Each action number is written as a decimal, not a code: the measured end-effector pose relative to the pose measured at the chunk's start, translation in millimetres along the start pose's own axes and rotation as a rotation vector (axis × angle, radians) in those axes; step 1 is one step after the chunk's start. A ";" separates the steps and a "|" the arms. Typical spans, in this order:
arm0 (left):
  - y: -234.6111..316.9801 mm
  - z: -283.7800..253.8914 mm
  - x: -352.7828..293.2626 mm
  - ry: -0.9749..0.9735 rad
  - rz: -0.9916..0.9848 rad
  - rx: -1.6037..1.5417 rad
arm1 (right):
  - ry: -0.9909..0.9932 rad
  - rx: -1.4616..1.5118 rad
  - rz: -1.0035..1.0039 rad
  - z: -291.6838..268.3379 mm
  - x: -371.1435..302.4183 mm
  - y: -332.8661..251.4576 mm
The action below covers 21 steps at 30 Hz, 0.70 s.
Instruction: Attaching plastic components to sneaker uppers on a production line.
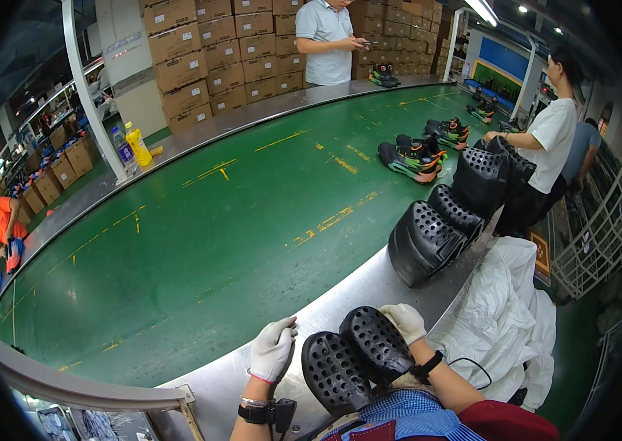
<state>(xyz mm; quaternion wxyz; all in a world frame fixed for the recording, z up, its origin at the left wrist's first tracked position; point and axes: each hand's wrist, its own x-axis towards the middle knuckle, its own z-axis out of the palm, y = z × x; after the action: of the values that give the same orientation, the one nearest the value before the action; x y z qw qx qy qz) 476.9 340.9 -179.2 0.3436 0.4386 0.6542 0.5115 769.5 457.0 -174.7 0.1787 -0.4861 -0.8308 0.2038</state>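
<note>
Two black perforated clog-like moulded pieces (336, 372) stand side by side, close to my body at the metal edge of the green belt. My left hand (272, 350), in a white glove, is just left of them; its fingers look curled together with nothing visible in them. My gloved right hand (404, 322) is at the far right side of the right piece (375, 342). That piece hides part of its fingers, so I cannot tell whether they grip it. More of these black pieces (428, 242) stand nested in a row along the metal edge to the right.
The green belt (200, 228) curves away, with black, orange and green sneakers (411, 158) on it. White sheeting (505, 309) lies at right. A yellow bottle (137, 143) stands on the far rim. People (553, 132) stand along the belt; stacked cartons (211, 62) rise behind.
</note>
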 end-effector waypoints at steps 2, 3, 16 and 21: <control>1.0 0.2 -0.2 -0.001 -0.013 -0.015 | -0.006 -0.010 0.006 -0.5 -0.1 -0.3; 2.9 0.3 -0.1 -0.002 -0.012 -0.019 | -0.005 -0.010 0.006 -0.7 -0.3 0.0; 2.4 0.0 -0.1 -0.004 -0.011 -0.011 | 0.061 -0.001 -0.047 1.5 -2.1 -0.3; 9.2 -1.1 -0.4 -0.006 -0.010 0.024 | 0.053 -0.002 -0.027 -0.3 -1.7 -3.5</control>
<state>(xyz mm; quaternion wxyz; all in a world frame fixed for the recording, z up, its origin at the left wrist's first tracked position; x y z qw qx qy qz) 478.2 341.0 -170.0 0.3430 0.4410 0.6614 0.5004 767.9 454.0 -172.9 0.2027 -0.4803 -0.8325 0.1877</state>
